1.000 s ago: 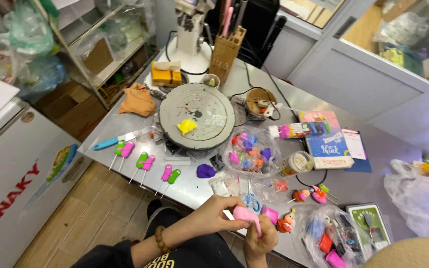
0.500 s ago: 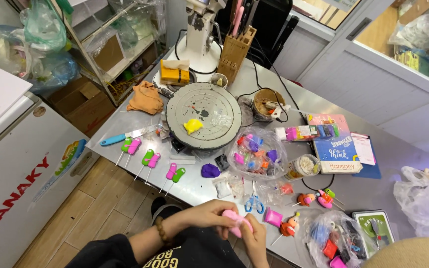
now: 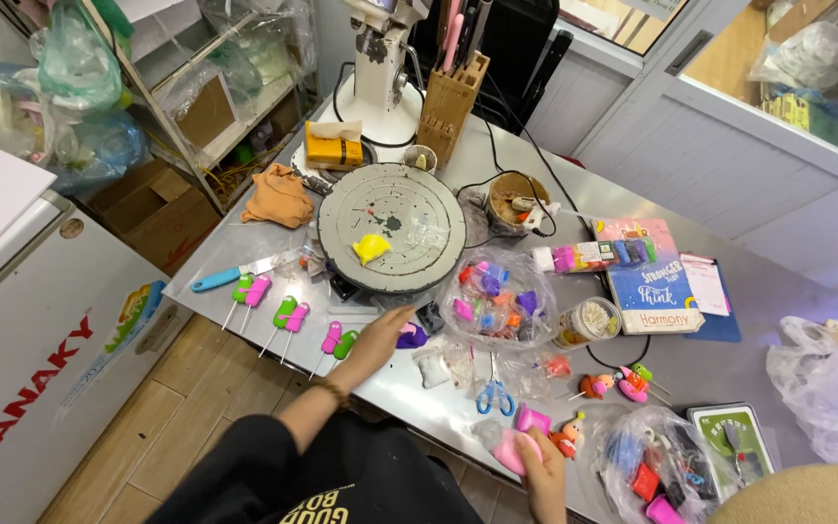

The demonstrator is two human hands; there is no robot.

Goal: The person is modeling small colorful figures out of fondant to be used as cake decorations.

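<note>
left hand [image 3: 377, 340] stretched out over table [image 3: 729, 330], fingers loose and holding nothing, just by purple lump [image 3: 411, 336] near turntable [image 3: 392, 226]. right hand [image 3: 543, 477] at near edge, grip closed on pink clay [image 3: 512, 449], right of scissors [image 3: 495, 396].

Black short-sleeved top with yellow block lettering on the chest (partly cut off at 6 o'clock). Forearms bare. Thin dark beaded bracelet on the left wrist, just behind the left hand [image 3: 380, 340]. Right hand [image 3: 543, 474]: no rings or watch visible.
</note>
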